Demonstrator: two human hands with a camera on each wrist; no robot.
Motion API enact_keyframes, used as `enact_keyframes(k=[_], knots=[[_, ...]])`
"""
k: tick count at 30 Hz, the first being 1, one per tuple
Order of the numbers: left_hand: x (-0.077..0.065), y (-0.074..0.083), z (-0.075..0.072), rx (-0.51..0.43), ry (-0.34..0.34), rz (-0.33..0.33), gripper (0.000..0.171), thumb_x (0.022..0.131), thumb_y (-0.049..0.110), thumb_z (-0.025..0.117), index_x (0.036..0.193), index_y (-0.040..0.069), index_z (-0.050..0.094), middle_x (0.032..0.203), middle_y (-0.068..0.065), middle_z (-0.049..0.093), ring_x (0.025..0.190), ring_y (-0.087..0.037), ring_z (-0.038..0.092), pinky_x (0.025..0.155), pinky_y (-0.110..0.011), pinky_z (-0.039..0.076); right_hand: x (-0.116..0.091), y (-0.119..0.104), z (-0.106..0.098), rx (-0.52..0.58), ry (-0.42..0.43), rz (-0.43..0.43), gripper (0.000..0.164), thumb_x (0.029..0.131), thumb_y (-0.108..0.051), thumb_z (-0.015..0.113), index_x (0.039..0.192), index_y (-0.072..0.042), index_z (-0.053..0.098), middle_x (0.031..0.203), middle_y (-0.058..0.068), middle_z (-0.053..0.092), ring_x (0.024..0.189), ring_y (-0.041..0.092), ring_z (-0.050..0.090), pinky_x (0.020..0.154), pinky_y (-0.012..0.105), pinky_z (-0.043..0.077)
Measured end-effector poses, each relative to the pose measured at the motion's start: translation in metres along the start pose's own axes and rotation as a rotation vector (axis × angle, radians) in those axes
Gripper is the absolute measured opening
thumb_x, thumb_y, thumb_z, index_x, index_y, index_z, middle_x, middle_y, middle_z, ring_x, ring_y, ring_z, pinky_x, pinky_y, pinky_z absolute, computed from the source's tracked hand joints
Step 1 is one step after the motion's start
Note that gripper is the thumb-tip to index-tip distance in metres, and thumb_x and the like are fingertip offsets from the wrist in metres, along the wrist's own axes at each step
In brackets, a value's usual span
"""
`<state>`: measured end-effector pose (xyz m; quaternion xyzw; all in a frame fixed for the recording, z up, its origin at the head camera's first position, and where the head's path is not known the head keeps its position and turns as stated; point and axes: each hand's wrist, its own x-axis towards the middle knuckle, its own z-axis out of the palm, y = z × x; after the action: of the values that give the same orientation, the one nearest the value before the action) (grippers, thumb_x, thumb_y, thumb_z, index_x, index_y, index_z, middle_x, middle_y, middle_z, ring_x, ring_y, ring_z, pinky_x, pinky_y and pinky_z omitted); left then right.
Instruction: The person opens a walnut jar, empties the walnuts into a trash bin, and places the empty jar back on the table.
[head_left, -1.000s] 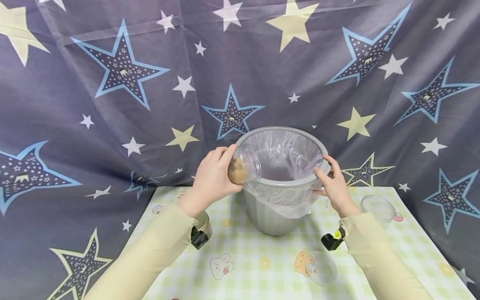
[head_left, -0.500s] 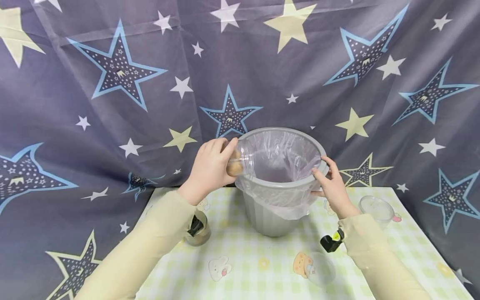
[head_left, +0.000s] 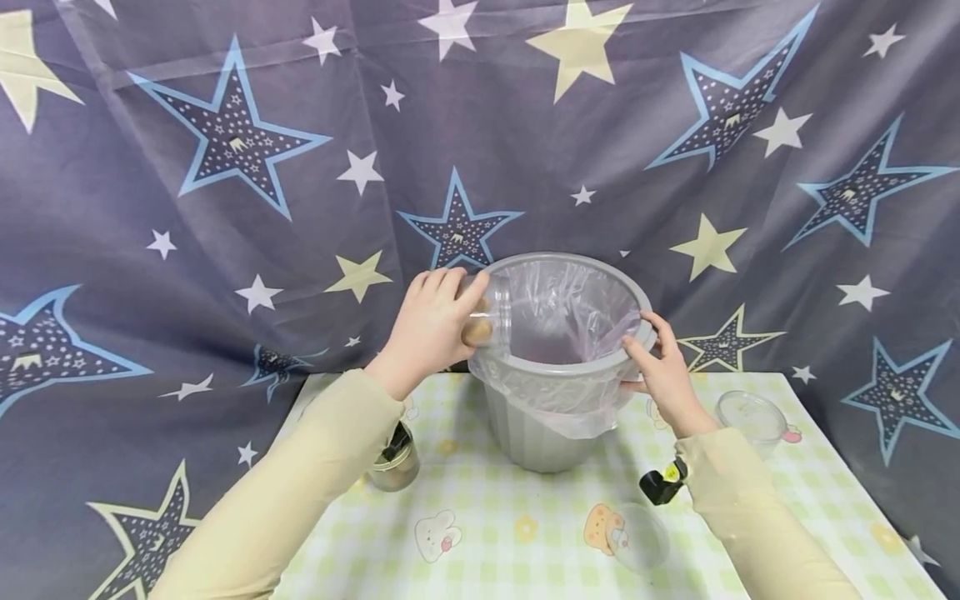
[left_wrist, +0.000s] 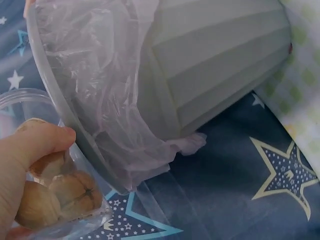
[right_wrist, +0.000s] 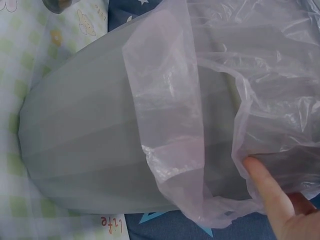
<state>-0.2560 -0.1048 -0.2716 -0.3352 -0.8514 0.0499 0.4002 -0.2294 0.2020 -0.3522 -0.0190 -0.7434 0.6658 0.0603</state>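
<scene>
Tipped on its side at the left rim of a grey trash can (head_left: 536,442), a clear plastic jar (head_left: 501,321) has its mouth turned toward the can's inside. My left hand (head_left: 429,333) grips the jar round its body. Several round brown pieces (left_wrist: 75,195) lie inside it, like mushroom caps or small buns; I cannot tell which. A thin, translucent pinkish bin liner (head_left: 573,423) lines the can and folds over its rim. With thumb and fingers, my right hand (head_left: 671,379) holds the can's right rim and the liner there.
Another jar (head_left: 396,472) stands below my left wrist, partly hidden by the sleeve. A clear round container (head_left: 752,417) is at the table's right, and a clear round lid (head_left: 641,537) lies near the front. Star-printed fabric (head_left: 300,50) hangs behind the table.
The left hand has raised and turned the jar, so its mouth points more squarely into the can. The brown pieces have shifted inside it. The right hand stays at the rim.
</scene>
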Motion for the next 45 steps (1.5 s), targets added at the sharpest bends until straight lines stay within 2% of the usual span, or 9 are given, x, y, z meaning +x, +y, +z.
enact_keyframes(k=[5,9,16,22,30,34,37,45], knots=[[0.0038,-0.0034,0.0013,0.018,0.044,0.068,0.079,0.053,0.026,0.08,0.125,0.012,0.052,0.108,-0.015,0.057,0.097,-0.033,0.056,0.088,-0.047,0.047,-0.0005,0.0006,-0.0016,0.003,0.0,0.004,0.061,0.097,-0.031,0.048,0.15,-0.024,0.018,0.126,0.014,0.027,0.122,0.042,0.041,0.076,0.041,0.058],[0.0043,-0.008,0.004,0.044,0.056,0.085,0.073,0.055,0.024,0.076,0.124,0.014,0.054,0.108,-0.015,0.057,0.098,-0.033,0.056,0.09,-0.047,0.046,-0.0004,0.0005,-0.0022,-0.007,-0.008,-0.005,0.061,0.098,-0.031,0.048,0.15,-0.024,0.017,0.122,0.011,0.029,0.119,0.04,0.043,0.078,0.043,0.057],[0.0049,-0.0096,0.002,0.071,0.013,0.104,0.08,0.054,0.031,0.083,0.126,0.014,0.052,0.11,-0.015,0.056,0.102,-0.034,0.054,0.093,-0.05,0.043,-0.0001,-0.001,-0.0006,-0.015,-0.024,-0.011,0.06,0.098,-0.031,0.046,0.15,-0.023,0.016,0.117,0.009,0.03,0.112,0.034,0.046,0.082,0.046,0.055],[0.0057,-0.0088,-0.0003,0.106,0.009,0.122,0.079,0.053,0.029,0.082,0.125,0.014,0.052,0.111,-0.016,0.056,0.102,-0.033,0.054,0.092,-0.049,0.044,-0.0001,-0.0013,-0.0003,-0.008,-0.026,-0.01,0.06,0.098,-0.03,0.046,0.15,-0.022,0.016,0.119,0.011,0.029,0.115,0.036,0.045,0.082,0.047,0.055],[0.009,-0.009,-0.0007,0.192,-0.041,0.194,0.092,0.052,0.039,0.088,0.131,0.016,0.047,0.117,-0.015,0.053,0.109,-0.033,0.05,0.097,-0.051,0.041,-0.0012,-0.0023,-0.0002,-0.019,-0.034,-0.014,0.061,0.099,-0.031,0.045,0.151,-0.022,0.014,0.129,0.018,0.026,0.119,0.04,0.044,0.084,0.048,0.054],[0.0081,-0.0095,-0.0006,0.205,-0.049,0.186,0.093,0.051,0.039,0.088,0.131,0.015,0.047,0.118,-0.016,0.053,0.109,-0.033,0.05,0.097,-0.05,0.041,-0.0011,-0.0021,-0.0005,-0.012,-0.042,-0.008,0.063,0.098,-0.032,0.047,0.151,-0.023,0.013,0.142,0.025,0.015,0.126,0.044,0.038,0.083,0.047,0.054],[0.0069,-0.01,-0.0002,0.197,-0.047,0.175,0.087,0.055,0.038,0.086,0.13,0.015,0.047,0.118,-0.016,0.053,0.108,-0.032,0.05,0.095,-0.05,0.042,-0.0012,-0.002,-0.001,-0.008,-0.042,0.001,0.064,0.098,-0.032,0.048,0.151,-0.023,0.013,0.146,0.027,0.008,0.129,0.046,0.034,0.083,0.046,0.055],[0.0054,-0.0104,0.0023,0.194,-0.027,0.156,0.083,0.056,0.034,0.084,0.129,0.016,0.047,0.12,-0.016,0.053,0.109,-0.032,0.05,0.096,-0.05,0.041,-0.0008,-0.0003,-0.0002,-0.016,-0.033,-0.003,0.063,0.098,-0.033,0.046,0.151,-0.023,0.013,0.137,0.023,0.013,0.125,0.043,0.037,0.08,0.042,0.056]])
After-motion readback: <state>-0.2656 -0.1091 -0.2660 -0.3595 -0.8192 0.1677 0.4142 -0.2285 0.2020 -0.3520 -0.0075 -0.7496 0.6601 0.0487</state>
